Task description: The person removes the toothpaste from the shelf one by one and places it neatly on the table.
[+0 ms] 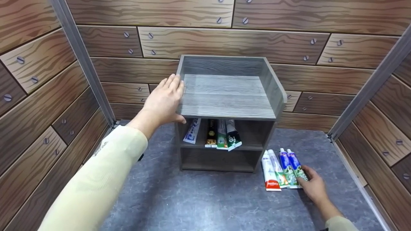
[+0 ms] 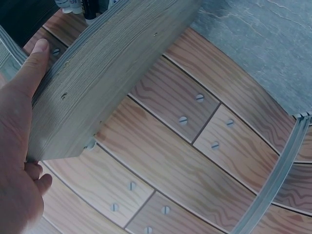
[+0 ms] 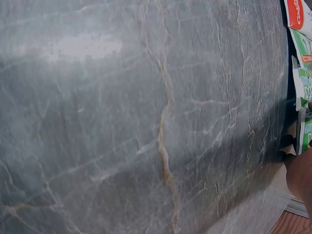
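A grey wooden shelf unit point(image 1: 224, 96) stands on the floor. My left hand point(image 1: 165, 101) rests with extended fingers on its left side panel point(image 2: 97, 83), the thumb spread toward the front edge. On the floor right of the unit, my right hand point(image 1: 314, 186) holds the lower end of the rightmost blue-and-green toothpaste tube point(image 1: 293, 160) between thumb and fingers. Beside it lie another blue-and-green tube point(image 1: 285, 163), a white-and-green tube point(image 1: 275, 163) and a white-and-red Colgate tube point(image 1: 269, 170). Only part of the right hand shows in the right wrist view.
On the middle shelf lie a white-and-blue tube point(image 1: 192, 131), a black-and-gold tube point(image 1: 211, 133), a green-and-white tube point(image 1: 221, 134) and a dark green tube point(image 1: 233, 136). Wood-patterned walls point(image 1: 224, 41) enclose the grey marbled floor point(image 1: 192, 199) on the back and both sides.
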A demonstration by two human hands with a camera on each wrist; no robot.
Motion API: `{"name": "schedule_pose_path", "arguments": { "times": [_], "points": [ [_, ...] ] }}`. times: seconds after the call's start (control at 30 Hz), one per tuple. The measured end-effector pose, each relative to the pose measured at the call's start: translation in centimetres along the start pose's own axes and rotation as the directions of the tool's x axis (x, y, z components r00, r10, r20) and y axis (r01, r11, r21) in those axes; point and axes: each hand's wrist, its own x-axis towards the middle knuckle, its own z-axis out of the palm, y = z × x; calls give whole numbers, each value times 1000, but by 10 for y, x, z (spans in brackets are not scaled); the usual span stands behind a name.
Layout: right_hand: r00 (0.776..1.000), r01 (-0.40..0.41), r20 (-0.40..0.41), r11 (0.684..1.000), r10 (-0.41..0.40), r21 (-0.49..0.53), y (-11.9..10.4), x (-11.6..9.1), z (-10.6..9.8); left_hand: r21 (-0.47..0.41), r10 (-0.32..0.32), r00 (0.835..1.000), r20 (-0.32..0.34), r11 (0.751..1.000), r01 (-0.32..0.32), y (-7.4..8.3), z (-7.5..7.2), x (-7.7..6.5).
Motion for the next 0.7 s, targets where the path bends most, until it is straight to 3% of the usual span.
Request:
{"name": "schedule_pose_path", "arguments": {
  "times": [0.2, 0.4, 0.7],
  "points": [
    [1000, -17, 0, 999, 17, 33, -2, -2, -1, -1, -3, 1000, 7, 1000, 3, 0, 1, 0],
    [997, -30, -66, 999, 32, 33, -8, -5, -5, 6, 5, 1000, 3, 1000, -5, 1, 0, 2],
    [982, 51, -187, 985, -20, 163, -39, -10, -4, 5, 5, 1000, -3, 1000, -5, 0, 0, 0]
  ]
}}
